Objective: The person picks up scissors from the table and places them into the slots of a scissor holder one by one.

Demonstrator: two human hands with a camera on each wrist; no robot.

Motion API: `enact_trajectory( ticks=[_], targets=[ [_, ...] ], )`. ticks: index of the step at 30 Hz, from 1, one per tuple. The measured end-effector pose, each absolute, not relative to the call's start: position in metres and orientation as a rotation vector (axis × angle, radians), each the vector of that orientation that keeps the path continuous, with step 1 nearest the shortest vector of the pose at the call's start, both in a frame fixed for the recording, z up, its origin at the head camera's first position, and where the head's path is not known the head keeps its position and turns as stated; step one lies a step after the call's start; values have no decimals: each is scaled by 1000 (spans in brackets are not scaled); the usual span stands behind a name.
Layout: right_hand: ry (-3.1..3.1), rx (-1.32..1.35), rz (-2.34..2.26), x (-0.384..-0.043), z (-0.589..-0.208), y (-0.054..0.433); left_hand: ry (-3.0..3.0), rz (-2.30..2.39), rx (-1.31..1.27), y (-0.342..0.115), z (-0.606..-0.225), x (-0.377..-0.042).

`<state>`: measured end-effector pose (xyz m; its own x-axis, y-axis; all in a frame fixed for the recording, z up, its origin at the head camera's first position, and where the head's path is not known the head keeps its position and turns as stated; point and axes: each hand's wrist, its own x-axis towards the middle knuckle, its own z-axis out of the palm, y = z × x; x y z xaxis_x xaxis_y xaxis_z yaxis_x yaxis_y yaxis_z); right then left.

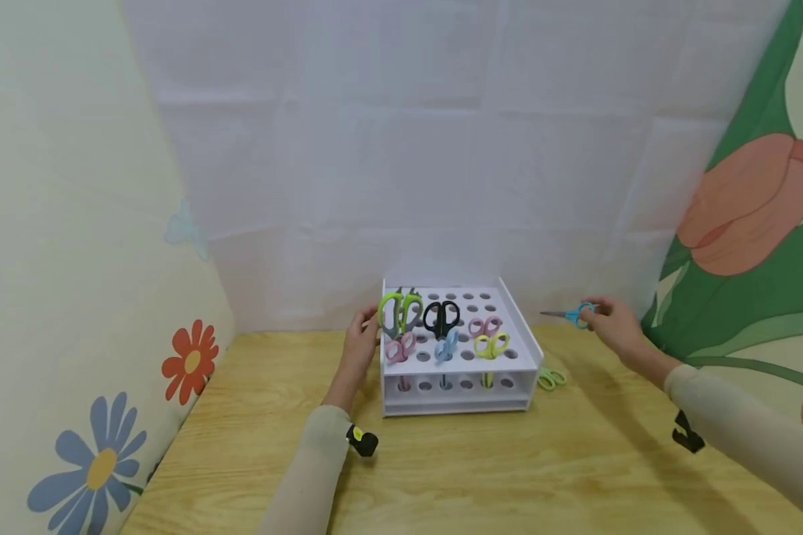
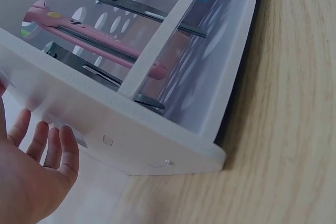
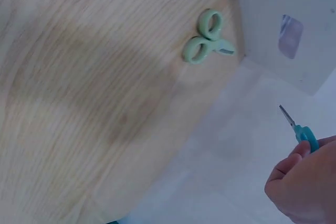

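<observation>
A white rack (image 1: pixel 468 364) with rows of round holes stands on the wooden table, holding several pairs of scissors upright. Among them are large green-and-grey scissors (image 1: pixel 389 312), black scissors (image 1: pixel 435 318), and small pink, light blue and yellow ones. My left hand (image 1: pixel 361 342) rests at the rack's left side, its fingertips against the wall in the left wrist view. To the right of the rack, my right hand (image 1: pixel 612 323) pinches blue scissors (image 1: pixel 578 313) by the handles, blades pointing left toward the rack. Light green scissors (image 3: pixel 209 38) lie on the table beside the rack's right wall.
The wooden table (image 1: pixel 455 475) extends in front of the rack. A white cloth (image 1: pixel 388 148) hangs behind it, and flower-patterned panels (image 1: pixel 187 364) flank both sides. A black wrist camera (image 1: pixel 363 441) sits on the left sleeve.
</observation>
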<state>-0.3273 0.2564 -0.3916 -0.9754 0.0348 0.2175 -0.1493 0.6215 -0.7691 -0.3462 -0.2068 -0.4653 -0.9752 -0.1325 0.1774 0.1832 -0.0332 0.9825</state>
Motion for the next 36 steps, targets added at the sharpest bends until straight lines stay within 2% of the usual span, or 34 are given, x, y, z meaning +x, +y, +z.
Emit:
enact_trajectory(
  ticks=[19, 36],
  targets=[
    [-2654, 264, 1226, -317, -322, 224, -1992, -2124, -55, -207, -467, -347],
    [-2723, 542, 1059, -334, -310, 179, -1967, -2148, -78, -207, -467, -349]
  ],
)
